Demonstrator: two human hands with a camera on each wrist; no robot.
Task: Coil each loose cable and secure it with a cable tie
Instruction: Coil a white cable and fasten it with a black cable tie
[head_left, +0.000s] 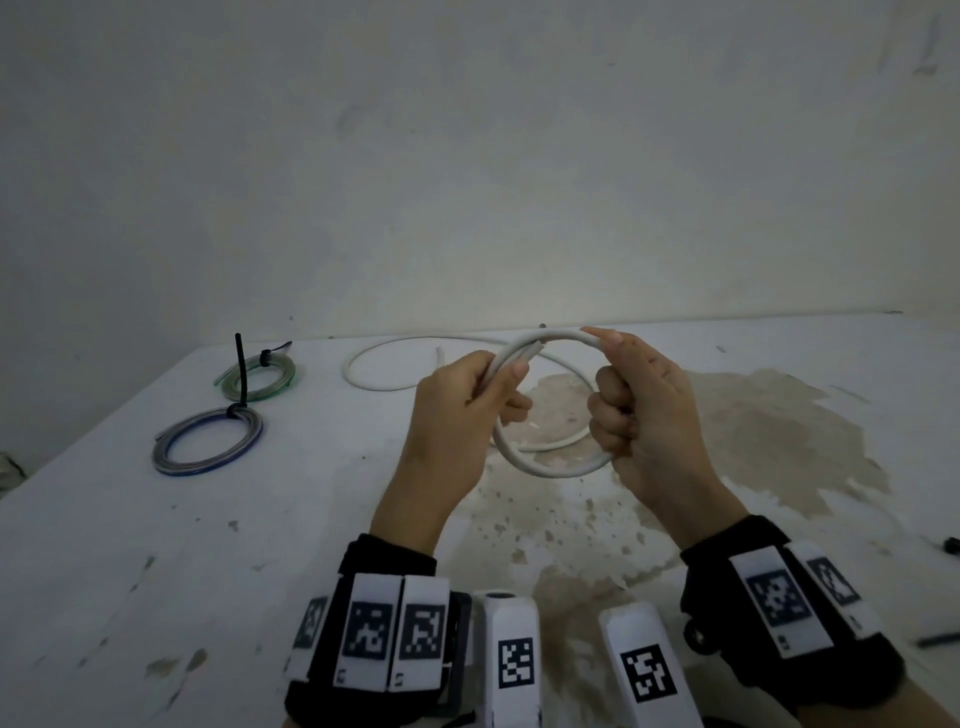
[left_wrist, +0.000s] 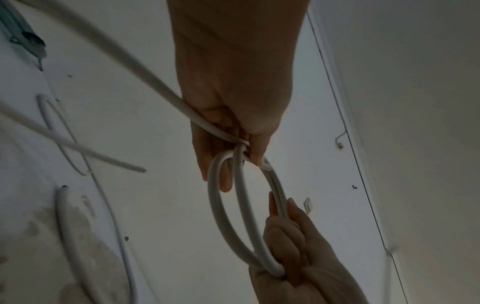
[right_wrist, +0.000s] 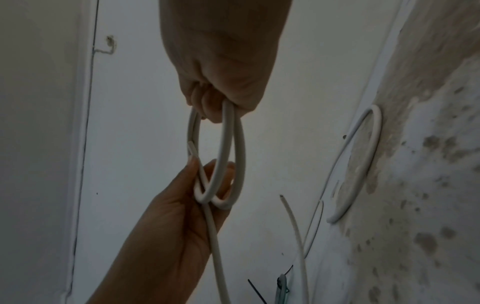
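A thick white cable is wound into a small coil held in the air between both hands. My left hand pinches the coil's left side, thumb on top of the turns. My right hand grips the coil's right side in a curled fist. The cable's loose tail runs from the left hand back across the table in a wide curve. In the left wrist view the two turns stand apart between the hands.
Two tied coils lie at the left: a green one with an upright black tie, and a blue-grey one. Small black pieces lie at the right edge. The white table is stained brown in the middle.
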